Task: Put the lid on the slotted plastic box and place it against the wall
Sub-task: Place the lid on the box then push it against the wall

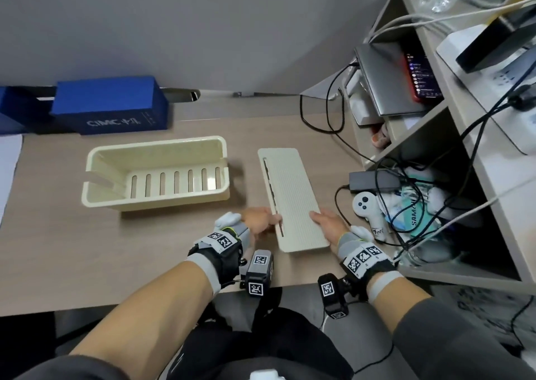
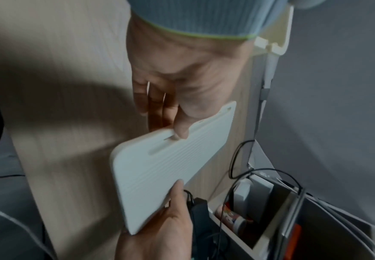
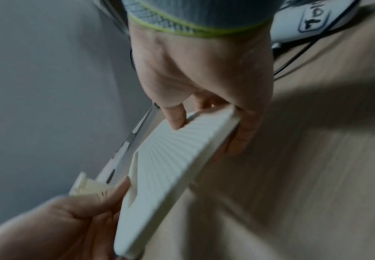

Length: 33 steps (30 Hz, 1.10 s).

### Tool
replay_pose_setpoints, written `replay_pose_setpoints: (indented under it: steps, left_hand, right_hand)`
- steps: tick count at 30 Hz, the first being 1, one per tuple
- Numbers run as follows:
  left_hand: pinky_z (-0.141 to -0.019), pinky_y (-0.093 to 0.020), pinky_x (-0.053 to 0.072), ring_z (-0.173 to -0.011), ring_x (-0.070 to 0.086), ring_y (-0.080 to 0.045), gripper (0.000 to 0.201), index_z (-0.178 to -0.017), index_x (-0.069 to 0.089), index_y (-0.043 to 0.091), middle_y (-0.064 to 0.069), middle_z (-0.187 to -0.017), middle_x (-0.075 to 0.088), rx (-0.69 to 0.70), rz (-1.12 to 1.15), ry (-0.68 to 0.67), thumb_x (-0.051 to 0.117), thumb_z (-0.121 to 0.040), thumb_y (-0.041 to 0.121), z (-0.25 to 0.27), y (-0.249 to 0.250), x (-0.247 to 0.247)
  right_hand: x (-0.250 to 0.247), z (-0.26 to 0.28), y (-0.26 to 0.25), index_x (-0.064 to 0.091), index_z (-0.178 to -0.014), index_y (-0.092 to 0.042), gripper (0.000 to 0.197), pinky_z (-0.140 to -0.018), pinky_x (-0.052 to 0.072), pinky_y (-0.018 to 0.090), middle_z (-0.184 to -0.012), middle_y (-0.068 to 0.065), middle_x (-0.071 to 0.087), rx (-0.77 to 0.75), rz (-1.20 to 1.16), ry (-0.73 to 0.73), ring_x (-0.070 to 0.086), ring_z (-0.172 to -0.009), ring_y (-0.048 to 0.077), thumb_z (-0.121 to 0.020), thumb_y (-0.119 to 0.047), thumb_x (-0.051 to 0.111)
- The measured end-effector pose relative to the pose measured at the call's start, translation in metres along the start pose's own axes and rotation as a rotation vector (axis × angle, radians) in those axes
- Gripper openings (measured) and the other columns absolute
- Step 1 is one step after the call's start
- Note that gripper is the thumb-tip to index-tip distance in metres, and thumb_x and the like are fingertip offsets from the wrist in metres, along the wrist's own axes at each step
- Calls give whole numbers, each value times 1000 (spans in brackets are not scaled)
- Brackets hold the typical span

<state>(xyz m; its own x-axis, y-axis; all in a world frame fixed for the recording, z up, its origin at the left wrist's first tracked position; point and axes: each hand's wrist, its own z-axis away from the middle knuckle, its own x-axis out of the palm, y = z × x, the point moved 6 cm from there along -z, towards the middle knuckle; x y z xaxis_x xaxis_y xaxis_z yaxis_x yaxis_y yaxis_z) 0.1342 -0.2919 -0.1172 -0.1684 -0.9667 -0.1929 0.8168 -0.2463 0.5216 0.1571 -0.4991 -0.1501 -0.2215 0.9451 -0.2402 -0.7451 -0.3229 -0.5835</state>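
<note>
The cream slotted box (image 1: 156, 173) stands open on the wooden desk, left of centre. Its flat ribbed lid (image 1: 293, 197) is to the right, held at its near end by both hands. My left hand (image 1: 258, 220) pinches the lid's left edge, thumb on top by the long slot (image 2: 168, 139) and fingers underneath. My right hand (image 1: 327, 223) grips the right edge, thumb on the ribbed top (image 3: 177, 121) and fingers curled under. In the wrist views the lid (image 2: 159, 168) (image 3: 166, 158) looks lifted off the desk at its near end.
A blue carton (image 1: 110, 107) stands against the grey wall (image 1: 203, 31) behind the box. A shelf unit (image 1: 435, 136) on the right holds a laptop, cables, a black adapter (image 1: 374, 179) and a white controller (image 1: 367, 208). Bare desk lies between box and wall.
</note>
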Motion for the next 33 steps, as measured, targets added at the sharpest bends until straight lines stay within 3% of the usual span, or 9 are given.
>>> replay_pose_setpoints:
  steps: [4, 8, 11, 16, 20, 23, 26, 29, 33]
  left_hand:
    - [-60, -25, 43, -56, 65, -10, 4, -91, 67, 11, -10, -94, 75, 47, 184, -43, 70, -88, 10, 10, 12, -1]
    - [-65, -23, 46, -64, 66, -9, 16, -104, 65, 13, -1, -89, 73, 150, 394, -53, 69, -88, 13, 25, 45, -21]
    - [-57, -23, 55, -70, 67, -13, 21, -108, 59, 13, -6, -100, 69, 221, 597, 47, 68, -90, 16, 30, 64, -60]
    - [-86, -37, 59, -102, 70, -26, 64, -145, 42, 15, -11, -128, 66, 336, 966, 378, 69, -87, 13, 56, 54, -152]
    - [-93, -42, 57, -113, 67, -29, 54, -131, 56, 26, -10, -129, 66, 280, 886, 498, 75, -80, 28, 86, 23, -223]
    - [-98, -47, 53, -115, 64, -34, 44, -124, 63, 15, -15, -133, 64, 213, 702, 457, 71, -84, 33, 100, 2, -253]
    - [-94, -41, 53, -109, 64, -29, 35, -115, 69, 13, -10, -124, 68, 194, 586, 509, 70, -86, 32, 102, -22, -277]
    - [-106, -50, 49, -121, 62, -31, 14, -93, 72, 21, -9, -128, 69, 165, 595, 491, 71, -83, 31, 87, -55, -314]
    - [-106, -55, 46, -124, 59, -33, 56, -128, 62, 20, -6, -136, 64, 122, 627, 535, 64, -75, 41, 25, -94, -360]
  right_hand:
    - [-13, 18, -20, 60, -107, -9, 19, -95, 51, 54, -112, 17, 68, -90, -237, -58, 65, -101, 33, -93, -22, 60]
    - [-25, 35, -59, 62, -111, -10, 20, -83, 55, 39, -101, 9, 70, -257, -277, -93, 65, -91, 25, -93, -18, 59]
    - [-20, 44, -84, 66, -114, -12, 22, -80, 57, 31, -101, 7, 73, -331, -229, -177, 69, -85, 19, -93, -17, 60]
    - [9, 63, -124, 68, -115, -11, 29, -65, 55, 23, -91, 4, 75, -402, -128, -299, 72, -74, 13, -87, -20, 66]
    - [55, 75, -149, 72, -108, -15, 24, -67, 56, 25, -88, 3, 77, -408, -14, -410, 71, -73, 14, -85, -23, 68]
    - [86, 80, -168, 71, -105, -11, 18, -65, 58, 24, -83, 3, 76, -408, -16, -413, 71, -68, 12, -91, -16, 61]
    - [101, 78, -185, 69, -106, -6, 20, -62, 57, 23, -92, 9, 71, -375, -135, -366, 67, -71, 15, -91, -15, 58]
    - [125, 81, -202, 66, -91, -10, 14, -68, 56, 30, -84, 8, 70, -285, -370, -299, 66, -69, 17, -93, -17, 54]
    - [155, 86, -214, 63, -99, -5, 17, -72, 54, 36, -89, 11, 66, -241, -505, -246, 62, -78, 23, -94, -10, 48]
